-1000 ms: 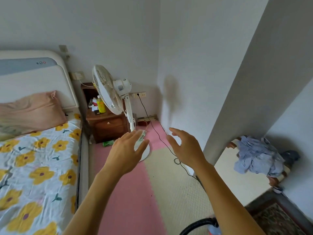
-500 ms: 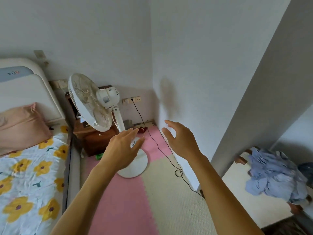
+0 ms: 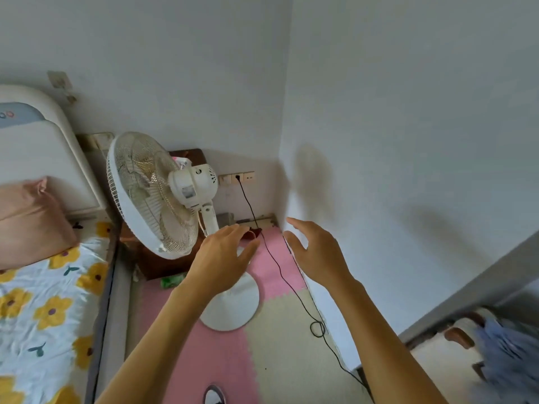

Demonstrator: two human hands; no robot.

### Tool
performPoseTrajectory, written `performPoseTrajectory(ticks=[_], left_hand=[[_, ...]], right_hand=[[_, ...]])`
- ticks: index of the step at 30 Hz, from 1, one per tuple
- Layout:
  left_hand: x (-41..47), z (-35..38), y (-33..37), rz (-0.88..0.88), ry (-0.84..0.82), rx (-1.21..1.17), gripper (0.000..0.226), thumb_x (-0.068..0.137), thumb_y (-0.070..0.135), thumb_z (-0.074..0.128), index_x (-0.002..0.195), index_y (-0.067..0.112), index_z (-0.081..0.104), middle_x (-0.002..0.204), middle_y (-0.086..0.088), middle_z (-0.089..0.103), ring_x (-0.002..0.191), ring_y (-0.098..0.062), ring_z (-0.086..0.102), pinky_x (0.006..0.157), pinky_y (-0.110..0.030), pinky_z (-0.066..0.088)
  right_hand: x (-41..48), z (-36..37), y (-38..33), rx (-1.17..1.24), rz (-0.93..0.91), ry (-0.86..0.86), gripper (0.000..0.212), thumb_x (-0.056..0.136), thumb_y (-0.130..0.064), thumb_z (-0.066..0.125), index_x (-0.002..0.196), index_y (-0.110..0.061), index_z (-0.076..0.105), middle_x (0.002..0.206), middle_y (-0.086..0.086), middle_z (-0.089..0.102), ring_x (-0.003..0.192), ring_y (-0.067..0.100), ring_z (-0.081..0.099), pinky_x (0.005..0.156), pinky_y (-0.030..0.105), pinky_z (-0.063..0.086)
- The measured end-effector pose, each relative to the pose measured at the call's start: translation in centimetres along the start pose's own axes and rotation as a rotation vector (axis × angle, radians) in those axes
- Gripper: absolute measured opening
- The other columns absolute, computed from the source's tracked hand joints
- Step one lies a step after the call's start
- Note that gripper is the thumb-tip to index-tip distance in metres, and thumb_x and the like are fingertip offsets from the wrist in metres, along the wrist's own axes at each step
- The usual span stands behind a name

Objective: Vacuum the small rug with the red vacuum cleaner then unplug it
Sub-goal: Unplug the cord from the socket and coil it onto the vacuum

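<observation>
A black plug (image 3: 237, 178) sits in the wall socket strip (image 3: 236, 178) low on the far wall. Its black power cord (image 3: 280, 272) runs down the wall and across the pink and cream foam floor mat (image 3: 280, 345), with a small loop near the right wall. My left hand (image 3: 223, 258) and my right hand (image 3: 316, 252) are both stretched forward, open and empty, below the socket. The cord passes between them without touching either. The red vacuum cleaner and the small rug are out of view.
A white standing fan (image 3: 163, 196) stands just left of my left hand, its round base (image 3: 233, 304) on the mat. A wooden nightstand (image 3: 163, 258) and a bed (image 3: 43, 301) with a flowered sheet lie at left. A chair with blue clothes (image 3: 507, 360) sits at right.
I have moved closer to the corner with the socket. Both hands have advanced toward the wall and stayed open. The vacuum hose and the rug have dropped out of view.
</observation>
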State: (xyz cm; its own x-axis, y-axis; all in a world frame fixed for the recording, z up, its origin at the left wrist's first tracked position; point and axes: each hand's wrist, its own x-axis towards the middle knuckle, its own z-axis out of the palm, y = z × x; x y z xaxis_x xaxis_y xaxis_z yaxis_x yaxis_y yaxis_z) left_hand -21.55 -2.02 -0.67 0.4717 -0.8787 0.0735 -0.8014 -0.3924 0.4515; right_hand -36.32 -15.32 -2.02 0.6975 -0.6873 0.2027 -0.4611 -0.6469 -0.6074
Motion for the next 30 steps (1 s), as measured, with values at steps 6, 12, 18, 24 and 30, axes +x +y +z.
performPoseTrajectory(ticks=[6, 12, 18, 24, 30], left_hand=[[10.3, -0.5, -5.7, 0.028, -0.032, -0.127, 0.043, 0.096, 0.044, 0.04, 0.127, 0.016, 0.051, 0.124, -0.006, 0.06, 0.104, -0.02, 0.057, 0.091, -0.033, 0.045], [18.4, -1.1, -9.1, 0.06, -0.026, -0.169, 0.033, 0.097, 0.038, 0.042, 0.117, 0.017, 0.056, 0.1, -0.003, 0.064, 0.078, -0.013, 0.052, 0.071, -0.026, 0.04], [25.5, 0.3, -11.1, 0.013, -0.095, -0.188, 0.044, 0.096, 0.043, 0.041, 0.131, 0.017, 0.049, 0.119, -0.005, 0.062, 0.1, -0.021, 0.058, 0.09, -0.035, 0.048], [33.5, 3.2, -10.1, -0.035, -0.101, -0.139, 0.032, 0.096, 0.038, 0.043, 0.115, 0.015, 0.057, 0.107, -0.005, 0.064, 0.094, -0.021, 0.059, 0.081, -0.031, 0.044], [42.1, 4.9, -7.4, -0.146, -0.103, -0.033, 0.032, 0.096, 0.032, 0.046, 0.114, 0.01, 0.059, 0.111, -0.008, 0.063, 0.101, -0.026, 0.058, 0.086, -0.035, 0.044]], right_hand=[[9.6, 4.0, -1.8, -0.018, 0.061, -0.023, 0.041, 0.098, -0.038, 0.046, 0.138, -0.026, 0.048, 0.135, -0.003, 0.056, 0.121, 0.014, 0.054, 0.094, 0.015, 0.035], [18.0, 5.9, -2.2, 0.014, 0.116, 0.008, 0.04, 0.097, -0.036, 0.049, 0.135, -0.024, 0.052, 0.13, -0.004, 0.06, 0.115, 0.009, 0.056, 0.089, 0.011, 0.033], [24.9, 8.1, 1.3, 0.029, 0.138, -0.036, 0.04, 0.098, -0.035, 0.049, 0.136, -0.025, 0.051, 0.132, -0.003, 0.059, 0.119, 0.012, 0.055, 0.09, 0.012, 0.034], [33.0, 8.5, 7.9, 0.04, 0.092, -0.074, 0.042, 0.097, -0.035, 0.05, 0.137, -0.025, 0.05, 0.135, -0.002, 0.057, 0.122, 0.013, 0.053, 0.092, 0.013, 0.033], [42.0, 7.6, 15.0, 0.009, 0.051, -0.181, 0.043, 0.098, -0.036, 0.046, 0.139, -0.024, 0.047, 0.139, -0.001, 0.053, 0.126, 0.018, 0.05, 0.102, 0.031, 0.04]])
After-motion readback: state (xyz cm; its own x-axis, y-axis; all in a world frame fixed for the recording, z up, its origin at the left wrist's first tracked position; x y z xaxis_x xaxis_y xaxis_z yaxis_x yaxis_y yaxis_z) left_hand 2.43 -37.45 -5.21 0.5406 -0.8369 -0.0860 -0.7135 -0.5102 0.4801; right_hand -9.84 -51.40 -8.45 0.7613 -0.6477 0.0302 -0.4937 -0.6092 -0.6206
